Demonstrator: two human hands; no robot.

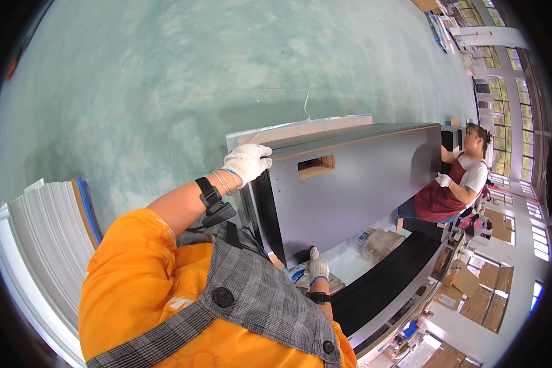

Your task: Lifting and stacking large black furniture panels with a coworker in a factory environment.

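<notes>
A large dark grey board (362, 184) with a wooden-edged rectangular cutout (316, 167) stands tilted in front of me. My left hand (249, 164), in a white knit glove, has its fingers bent over the upper near corner. At the lower near corner my right hand (317, 268), gloved likewise, grips the bottom edge, thumb upward. Beyond the board's far end stands a person in a dark red apron (440, 195), with one gloved hand (443, 180) close to that end; whether it touches is unclear.
A long black panel (386, 282) lies to the right, beside plastic-wrapped packs (377, 244). White sheets are stacked (49, 239) at the left. Behind the board lies a pale flat sheet (343, 124) on the green floor (184, 67). Cardboard boxes (481, 288) stand at the far right.
</notes>
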